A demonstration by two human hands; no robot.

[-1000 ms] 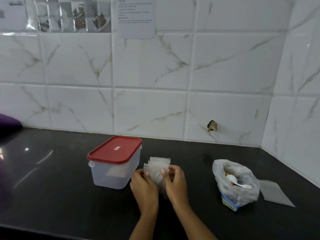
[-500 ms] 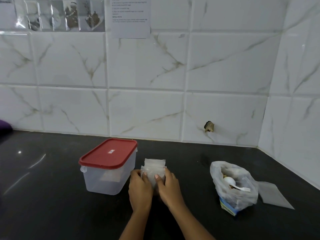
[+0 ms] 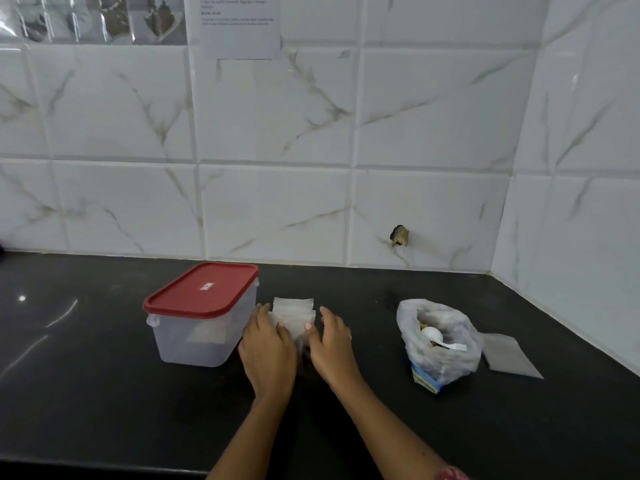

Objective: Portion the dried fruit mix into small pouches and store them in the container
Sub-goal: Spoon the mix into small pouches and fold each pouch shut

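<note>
A: Where is the container (image 3: 204,327)?
B: On the surface (image 3: 104,393), left of centre, its lid (image 3: 201,289) on top and the wall behind it.
A: And the pouches (image 3: 294,313)?
B: Stacked just right of the container. The left hand (image 3: 268,348) rests on the stack's left side and the right hand (image 3: 332,344) on its right.
A: And the mix?
B: In a bag (image 3: 446,362) well to the right, with a spoon (image 3: 433,334) inside. A single pouch (image 3: 509,355) lies flat just right of the bag.

one head-worn wide-angle view looks forward and down over the near counter (image 3: 86,393) toward the tiled wall (image 3: 277,116).
</note>
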